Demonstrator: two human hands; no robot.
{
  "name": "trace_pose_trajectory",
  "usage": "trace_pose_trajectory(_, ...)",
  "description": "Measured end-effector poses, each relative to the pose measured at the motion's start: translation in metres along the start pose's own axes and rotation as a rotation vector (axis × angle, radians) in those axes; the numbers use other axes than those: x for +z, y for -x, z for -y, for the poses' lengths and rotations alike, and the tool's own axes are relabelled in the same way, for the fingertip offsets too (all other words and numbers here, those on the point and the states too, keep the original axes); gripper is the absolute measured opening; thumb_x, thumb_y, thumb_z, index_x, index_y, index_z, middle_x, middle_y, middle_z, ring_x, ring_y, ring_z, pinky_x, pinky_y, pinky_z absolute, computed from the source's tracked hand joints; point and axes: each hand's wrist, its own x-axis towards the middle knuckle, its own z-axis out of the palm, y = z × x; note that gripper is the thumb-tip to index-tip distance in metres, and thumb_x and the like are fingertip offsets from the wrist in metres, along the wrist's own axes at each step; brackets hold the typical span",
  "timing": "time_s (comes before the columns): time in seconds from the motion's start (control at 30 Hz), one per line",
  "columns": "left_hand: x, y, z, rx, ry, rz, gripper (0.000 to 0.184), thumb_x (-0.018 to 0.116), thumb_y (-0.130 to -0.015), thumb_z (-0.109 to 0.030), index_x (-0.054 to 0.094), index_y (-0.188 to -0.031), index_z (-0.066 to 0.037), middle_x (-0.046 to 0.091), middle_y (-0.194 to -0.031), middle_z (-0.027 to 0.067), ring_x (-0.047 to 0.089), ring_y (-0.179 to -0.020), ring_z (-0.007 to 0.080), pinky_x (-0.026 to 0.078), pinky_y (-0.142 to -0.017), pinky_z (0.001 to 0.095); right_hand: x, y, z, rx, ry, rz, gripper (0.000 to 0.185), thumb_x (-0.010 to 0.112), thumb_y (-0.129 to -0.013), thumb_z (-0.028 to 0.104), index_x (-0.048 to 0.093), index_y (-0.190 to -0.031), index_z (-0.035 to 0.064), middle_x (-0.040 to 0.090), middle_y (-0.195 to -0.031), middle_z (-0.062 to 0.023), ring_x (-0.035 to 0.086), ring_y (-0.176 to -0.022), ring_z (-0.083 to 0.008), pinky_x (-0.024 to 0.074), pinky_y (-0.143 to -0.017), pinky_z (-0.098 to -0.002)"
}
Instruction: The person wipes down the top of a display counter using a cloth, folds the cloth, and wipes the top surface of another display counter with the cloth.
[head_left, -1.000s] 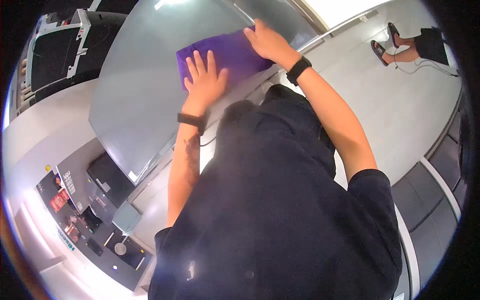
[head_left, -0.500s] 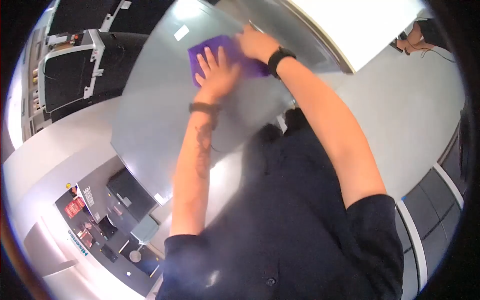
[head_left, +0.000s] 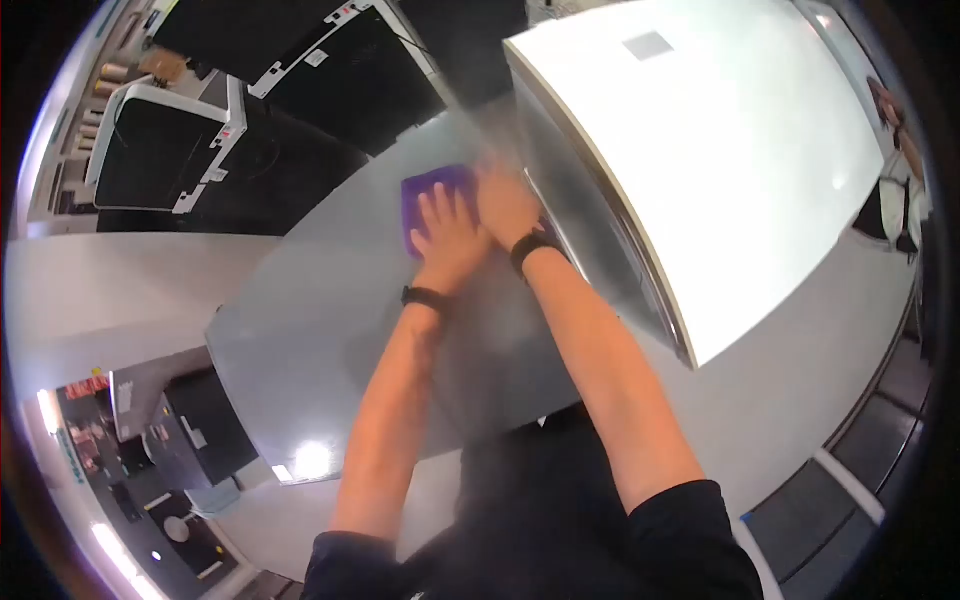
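Note:
A purple cloth lies on a large grey, glossy flat surface. My left hand presses flat on the cloth, fingers spread and stretched out. Close beside it, my right hand is near the cloth's right part; its fingers are smeared by motion, so its grip does not show. A small purple patch shows by the right wrist. Both wrists wear dark bands.
To the right stands a large white panel with a metallic edge close to my right hand. Dark-backed units with white frames stand at the upper left. Pale floor lies at the right.
The view has shifted, so the white panel fills more of the upper right and the hands appear lower. My hands are closer together, and the left stays flat on the cloth.

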Motion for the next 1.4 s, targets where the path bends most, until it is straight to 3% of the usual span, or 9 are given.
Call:
trace_pose_trajectory(0.13, -0.009, -0.016, 0.000, -0.039, -0.002, -0.028, 0.078, 0.038, -0.098, -0.048, 0.015, -0.155, 0.000, -0.002, -0.165, 0.0159, -0.010, -0.151, 0.0388, 0.010, -0.110, 0.0728, 0.010, -0.028, 0.002, -0.274, 0.113, -0.091, 0.031, 0.044, -0.102, 0.031, 0.055, -0.105, 0.0029, 0.066, -0.101, -0.0203, 0.065, -0.095, -0.0358, 0.0502, -0.083, -0.0497)
trace_pose_trajectory(0.23, -0.015, -0.032, -0.004, -0.032, -0.017, -0.038, 0.078, 0.040, -0.097, -0.047, 0.017, -0.154, 0.000, 0.001, -0.165, 0.0162, -0.008, -0.151, 0.0392, 0.011, -0.109, 0.0736, 0.004, -0.045, 0.016, -0.134, 0.193, -0.016, 0.026, 0.045, -0.102, 0.029, 0.055, -0.107, 0.0053, 0.066, -0.099, -0.0196, 0.065, -0.094, -0.0358, 0.0511, -0.084, -0.0483)
trace_pose_trajectory(0.37, -0.008, -0.042, 0.002, -0.014, 0.014, -0.137, 0.075, 0.041, -0.097, -0.045, 0.022, -0.153, 0.000, 0.003, -0.165, 0.0165, -0.007, -0.151, 0.0394, 0.011, -0.109, 0.0742, -0.005, -0.056, 0.026, -0.221, 0.222, -0.028, 0.020, 0.048, -0.099, 0.023, 0.056, -0.112, 0.0095, 0.065, -0.102, -0.0186, 0.065, -0.096, -0.0351, 0.0524, -0.083, -0.0467)
trace_pose_trajectory(0.53, -0.012, -0.020, 0.002, 0.008, 0.063, -0.146, 0.073, 0.042, -0.096, -0.045, 0.024, -0.154, -0.005, 0.003, -0.165, 0.0154, -0.006, -0.152, 0.0377, 0.011, -0.111, 0.0716, -0.025, -0.044, 0.033, -0.249, 0.342, 0.107, 0.040, 0.051, -0.095, 0.018, 0.051, -0.134, 0.0136, 0.061, -0.118, -0.0205, 0.062, -0.107, -0.0364, 0.0549, -0.083, -0.0453)
trace_pose_trajectory(0.6, 0.001, -0.006, 0.010, 0.028, 0.077, -0.181, 0.075, 0.043, -0.096, -0.050, 0.024, -0.155, -0.008, 0.006, -0.165, 0.0152, -0.002, -0.152, 0.0375, 0.011, -0.112, 0.0703, -0.016, -0.031, 0.020, -0.244, 0.384, 0.074, 0.044, 0.049, -0.096, 0.022, 0.043, -0.140, 0.0190, 0.049, -0.133, -0.0258, 0.057, -0.111, -0.0468, 0.0535, -0.086, -0.0523)
trace_pose_trajectory(0.8, 0.048, 0.065, 0.028, 0.012, 0.028, -0.285, 0.073, 0.044, -0.095, -0.054, 0.027, -0.155, -0.017, 0.013, -0.164, 0.0140, 0.005, -0.152, 0.0365, 0.015, -0.113, 0.0679, -0.020, 0.040, 0.002, -0.277, 0.403, 0.024, 0.043, 0.046, -0.101, 0.031, 0.046, -0.141, 0.0191, 0.034, -0.148, -0.0282, 0.048, -0.123, -0.0480, 0.0487, -0.093, -0.0566)
trace_pose_trajectory(1.03, 0.057, 0.149, 0.060, -0.126, 0.104, -0.410, 0.071, 0.048, -0.092, -0.060, 0.039, -0.151, -0.023, 0.023, -0.162, 0.0108, 0.016, -0.151, 0.0319, 0.025, -0.113, 0.0590, -0.041, 0.115, -0.012, -0.309, 0.498, 0.120, 0.056, 0.045, -0.099, 0.037, 0.037, -0.149, 0.0127, 0.018, -0.159, -0.0267, 0.025, -0.142, -0.0507, 0.0288, -0.110, -0.0625)
trace_pose_trajectory(1.2, 0.079, 0.189, 0.079, -0.162, 0.133, -0.466, 0.069, 0.055, -0.089, -0.056, 0.042, -0.148, -0.023, 0.029, -0.159, 0.0107, 0.022, -0.148, 0.0328, 0.032, -0.110, 0.0578, -0.042, 0.152, -0.013, -0.403, 0.597, 0.197, 0.061, 0.043, -0.099, 0.040, 0.037, -0.150, 0.0069, 0.021, -0.157, -0.0304, 0.024, -0.142, -0.0514, 0.0253, -0.110, -0.0637)
trace_pose_trajectory(1.4, 0.114, 0.291, 0.118, -0.102, 0.155, -0.466, 0.062, 0.057, -0.088, -0.047, 0.046, -0.145, -0.025, 0.033, -0.156, 0.0128, 0.027, -0.146, 0.0356, 0.042, -0.104, 0.0569, -0.042, 0.223, 0.013, -0.508, 0.633, 0.195, 0.059, 0.050, -0.096, 0.038, 0.044, -0.144, 0.0055, 0.036, -0.149, -0.0315, 0.039, -0.132, -0.0506, 0.0366, -0.100, -0.0620)
